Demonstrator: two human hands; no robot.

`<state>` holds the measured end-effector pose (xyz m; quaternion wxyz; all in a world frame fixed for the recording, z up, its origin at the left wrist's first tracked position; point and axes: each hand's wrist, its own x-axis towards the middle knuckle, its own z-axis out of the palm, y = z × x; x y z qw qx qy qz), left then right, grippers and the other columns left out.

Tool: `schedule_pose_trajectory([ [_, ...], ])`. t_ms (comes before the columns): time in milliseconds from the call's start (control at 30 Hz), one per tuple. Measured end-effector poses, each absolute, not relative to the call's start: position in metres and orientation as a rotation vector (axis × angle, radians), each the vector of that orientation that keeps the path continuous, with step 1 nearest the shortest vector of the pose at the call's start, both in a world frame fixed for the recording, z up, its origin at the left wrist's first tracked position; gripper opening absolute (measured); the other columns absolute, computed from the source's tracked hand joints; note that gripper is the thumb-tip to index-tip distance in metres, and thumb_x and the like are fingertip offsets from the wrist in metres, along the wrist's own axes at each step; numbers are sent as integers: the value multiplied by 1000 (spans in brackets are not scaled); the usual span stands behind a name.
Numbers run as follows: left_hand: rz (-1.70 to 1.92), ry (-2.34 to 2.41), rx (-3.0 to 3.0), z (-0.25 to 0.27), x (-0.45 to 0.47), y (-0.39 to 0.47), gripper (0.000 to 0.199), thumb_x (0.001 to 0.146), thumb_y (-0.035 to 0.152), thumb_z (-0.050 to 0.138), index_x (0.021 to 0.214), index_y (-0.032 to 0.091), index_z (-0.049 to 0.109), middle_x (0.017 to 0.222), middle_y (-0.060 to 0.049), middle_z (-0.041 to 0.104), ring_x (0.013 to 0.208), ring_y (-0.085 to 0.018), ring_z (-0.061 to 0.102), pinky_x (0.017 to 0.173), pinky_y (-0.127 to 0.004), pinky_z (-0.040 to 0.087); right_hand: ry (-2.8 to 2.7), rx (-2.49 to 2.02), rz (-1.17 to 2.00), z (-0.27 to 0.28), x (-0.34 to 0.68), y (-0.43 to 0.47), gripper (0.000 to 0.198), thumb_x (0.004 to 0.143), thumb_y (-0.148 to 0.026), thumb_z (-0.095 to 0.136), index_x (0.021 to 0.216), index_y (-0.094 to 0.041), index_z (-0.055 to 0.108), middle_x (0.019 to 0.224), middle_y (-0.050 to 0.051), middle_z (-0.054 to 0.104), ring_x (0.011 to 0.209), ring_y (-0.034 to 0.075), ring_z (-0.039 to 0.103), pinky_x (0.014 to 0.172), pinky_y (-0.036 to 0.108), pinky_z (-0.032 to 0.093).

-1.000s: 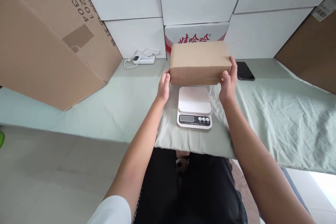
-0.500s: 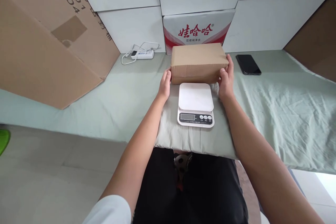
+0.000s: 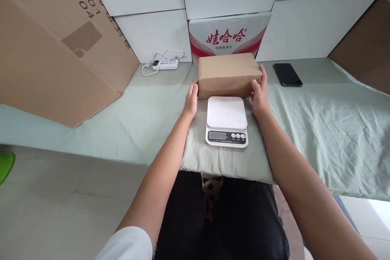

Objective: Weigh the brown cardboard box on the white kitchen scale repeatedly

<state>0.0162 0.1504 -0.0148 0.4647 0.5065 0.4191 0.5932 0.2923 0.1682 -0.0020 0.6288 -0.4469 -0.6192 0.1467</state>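
A closed brown cardboard box [image 3: 229, 77] is gripped at both ends, just behind a white kitchen scale [image 3: 227, 120]. My left hand [image 3: 191, 98] presses against its left end, the fingers partly hidden. At the right end, my right hand [image 3: 259, 91] has its thumb on the front face and fingers round the side. The scale's plate is bare and its small display looks blank. Whether the box rests fully on the cloth cannot be made out.
Behind the box stands a white carton with red lettering [image 3: 228, 34]. A phone [image 3: 287, 74] lies to the right. At the back left sits a white power strip [image 3: 165, 64] with a looped cable. A large cardboard carton [image 3: 61, 57] takes up the left; green cloth [image 3: 146, 122] covers the table.
The box has come down slightly and shifted a little left, with both hands still on its ends. The scale has stayed in place.
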Motion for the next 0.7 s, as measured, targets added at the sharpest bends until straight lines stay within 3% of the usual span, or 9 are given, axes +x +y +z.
schedule_pose_trajectory([
  [200,1449,1034,1232,-15,15,154,103,84,103,51,154,29,62,173,-13,62,172,-36,46,139,-49,46,-1415,-1040,472,5,287,165,66,101,-75,55,157,-40,58,169,4,56,168,32,40,136,61,44],
  [433,1449,1036,1236,-15,14,156,104,85,103,51,156,28,61,177,-12,58,175,-37,41,141,-49,43,-1313,-1112,621,-22,297,180,90,95,-78,58,172,-36,39,175,9,51,159,35,52,128,64,52],
  [700,1458,1175,1194,-6,0,150,98,95,93,44,166,26,53,187,-11,43,179,-29,33,145,-42,35,-1231,-1003,818,-16,300,166,100,90,-86,60,175,-45,27,176,3,54,159,35,56,124,61,57],
])
